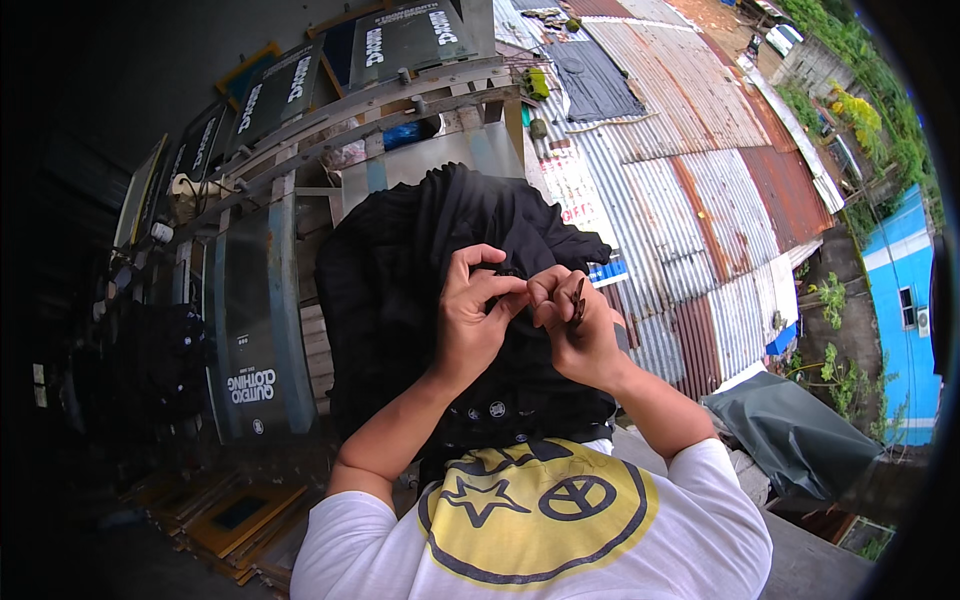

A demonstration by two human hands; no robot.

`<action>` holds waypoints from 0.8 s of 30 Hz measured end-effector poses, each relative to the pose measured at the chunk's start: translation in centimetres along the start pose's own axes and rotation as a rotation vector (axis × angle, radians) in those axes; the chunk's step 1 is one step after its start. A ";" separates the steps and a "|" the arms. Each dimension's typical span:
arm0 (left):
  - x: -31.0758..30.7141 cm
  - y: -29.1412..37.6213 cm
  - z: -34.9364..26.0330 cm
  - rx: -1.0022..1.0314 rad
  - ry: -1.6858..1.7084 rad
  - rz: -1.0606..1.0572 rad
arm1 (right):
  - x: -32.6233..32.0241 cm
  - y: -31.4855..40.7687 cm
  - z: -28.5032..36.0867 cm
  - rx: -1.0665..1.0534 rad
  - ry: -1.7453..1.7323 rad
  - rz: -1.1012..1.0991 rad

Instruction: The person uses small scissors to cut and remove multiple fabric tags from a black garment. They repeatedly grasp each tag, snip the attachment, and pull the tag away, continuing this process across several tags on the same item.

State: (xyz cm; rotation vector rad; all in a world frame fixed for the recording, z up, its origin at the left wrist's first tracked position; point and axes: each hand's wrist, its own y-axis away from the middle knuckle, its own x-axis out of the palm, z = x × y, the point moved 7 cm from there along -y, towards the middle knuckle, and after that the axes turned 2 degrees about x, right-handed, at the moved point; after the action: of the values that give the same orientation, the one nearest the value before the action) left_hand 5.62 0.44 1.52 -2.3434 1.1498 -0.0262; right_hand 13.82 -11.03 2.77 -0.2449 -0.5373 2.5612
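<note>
A heap of black garments [390, 262] lies before me, with small white round prints on the part nearest my body. Over its middle, my left hand [480, 307] is raised with thumb and forefinger pinched together; what lies between them is too small to tell. Its fingertips meet those of my right hand [570, 315], whose fingers are curled around small dark reddish-brown scissors or thread snips [578, 300]. Part of the black cloth shows just behind the fingertips.
Printed dark panels [409, 41] stand along a metal rack [450, 79] at upper left. A long printed board [251, 337] lies left of the heap. Wooden frames [240, 517] are stacked low at left. Corrugated metal roofs [675, 187] lie below, beyond the right edge, near a dark tarpaulin [787, 435].
</note>
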 end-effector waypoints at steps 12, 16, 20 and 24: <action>0.1 1.2 2.8 -0.483 0.855 -0.033 | -2.2 1.0 -0.8 0.221 0.577 -0.013; 0.0 1.2 2.9 -0.468 0.852 -0.064 | -1.4 1.3 0.0 0.023 0.782 -0.074; 0.2 1.1 2.8 -0.453 0.882 -0.061 | -1.0 1.4 0.5 -0.074 0.892 -0.091; 0.1 1.2 2.6 -0.440 0.870 -0.053 | -0.6 1.2 0.6 -0.118 0.938 -0.068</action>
State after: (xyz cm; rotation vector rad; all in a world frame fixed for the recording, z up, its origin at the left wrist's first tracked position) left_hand 5.48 0.97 -1.32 -2.8372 1.5948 -0.9856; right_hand 13.66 -12.53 2.85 -1.3368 -0.3069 2.0250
